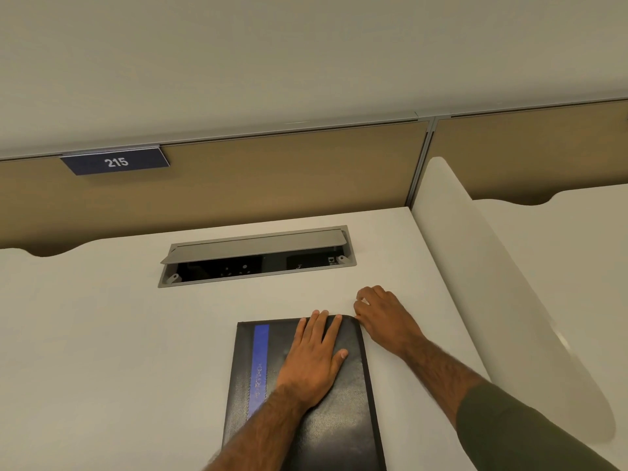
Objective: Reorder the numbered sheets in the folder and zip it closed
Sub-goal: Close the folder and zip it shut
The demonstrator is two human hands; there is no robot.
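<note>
While the black folder (339,419) lies shut on the bench (119,334) before the person, the left hand (314,358) presses flat on its cover, fingers straight, likely pinning it so it cannot slide. The right hand (385,317) sits at the folder's far right corner, fingers curled, seemingly working the zip there; whether it pinches a pull cannot be told. No sheets show, suggesting the sorting is done. Beyond, a cable hatch (258,256) stands open below a plate (115,162) marked 215.
</note>
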